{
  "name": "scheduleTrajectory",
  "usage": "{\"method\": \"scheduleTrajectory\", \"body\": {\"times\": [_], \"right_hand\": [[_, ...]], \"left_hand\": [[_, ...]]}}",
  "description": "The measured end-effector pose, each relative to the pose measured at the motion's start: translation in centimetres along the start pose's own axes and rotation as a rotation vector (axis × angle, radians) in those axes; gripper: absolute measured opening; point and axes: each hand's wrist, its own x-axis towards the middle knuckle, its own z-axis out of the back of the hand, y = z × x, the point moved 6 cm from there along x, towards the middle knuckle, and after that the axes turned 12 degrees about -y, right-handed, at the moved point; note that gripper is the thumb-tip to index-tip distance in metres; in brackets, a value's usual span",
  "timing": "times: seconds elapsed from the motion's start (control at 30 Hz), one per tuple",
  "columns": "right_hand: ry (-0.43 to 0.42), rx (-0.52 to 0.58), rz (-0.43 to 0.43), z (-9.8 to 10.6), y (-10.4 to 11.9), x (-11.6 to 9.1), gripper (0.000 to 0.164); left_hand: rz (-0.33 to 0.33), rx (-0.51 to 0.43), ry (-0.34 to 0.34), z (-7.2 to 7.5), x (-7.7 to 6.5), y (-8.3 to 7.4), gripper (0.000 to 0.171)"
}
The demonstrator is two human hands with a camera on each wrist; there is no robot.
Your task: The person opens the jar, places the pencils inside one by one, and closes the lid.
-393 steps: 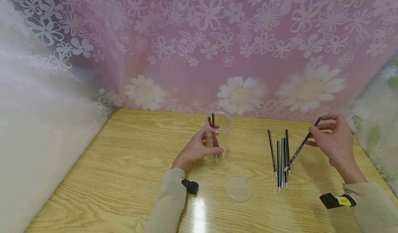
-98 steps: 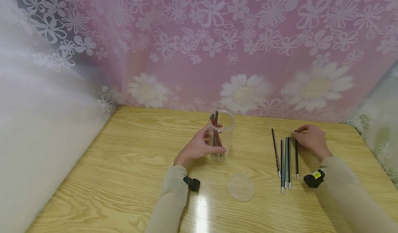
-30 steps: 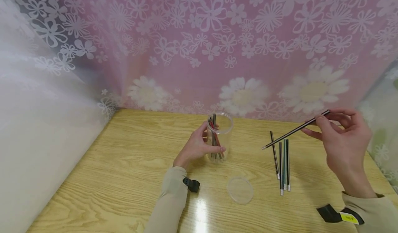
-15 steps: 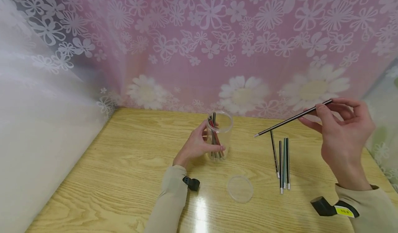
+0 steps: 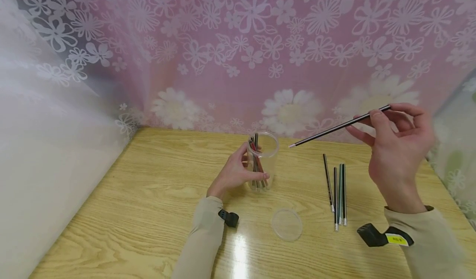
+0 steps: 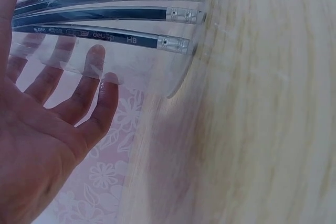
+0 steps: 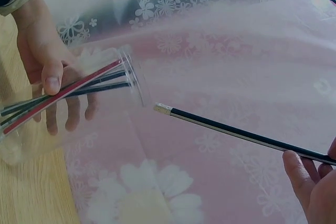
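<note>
My left hand (image 5: 232, 173) holds a clear plastic jar (image 5: 273, 163) upright on the table, thumb across the near side. Inside lean a red pencil (image 7: 73, 92) and several dark ones, metal eraser ends down at the jar's bottom; one dark pencil (image 6: 110, 35) reads "HB". Between thumb and fingers, my right hand (image 5: 399, 155) pinches a black-and-white striped pencil (image 5: 334, 128) near its far end. It slants through the air, its eraser end (image 7: 163, 109) pointing at the jar's open mouth, a short way right of the rim.
Several dark pencils, one of them green (image 5: 341, 192), lie side by side on the wooden table (image 5: 156, 213) right of the jar. A round clear lid (image 5: 287, 225) lies flat in front of it. A pink flowered curtain (image 5: 223, 84) hangs along the back edge.
Since about three seconds ago, my right hand has lifted the rightmost pencil off the table. Over the last second it has carried it up and left toward the jar. My left hand has stayed put.
</note>
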Motion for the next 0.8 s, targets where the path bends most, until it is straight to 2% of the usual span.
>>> {"method": "scheduleTrajectory", "body": {"times": [0.23, 0.5, 0.8], "right_hand": [[-0.02, 0.077, -0.008, -1.3, -0.4, -0.1, 0.029], [-0.002, 0.056, -0.03, -2.6, -1.4, -0.9, 0.028], [0.074, 0.001, -0.05, -4.4, -2.6, -2.2, 0.025]], "left_hand": [[-0.004, 0.001, -0.001, 0.0, 0.0, 0.0, 0.064], [-0.005, -0.003, -0.001, -0.1, -0.1, 0.0, 0.065], [-0.008, -0.006, -0.004, -0.1, -0.1, 0.0, 0.063]]}}
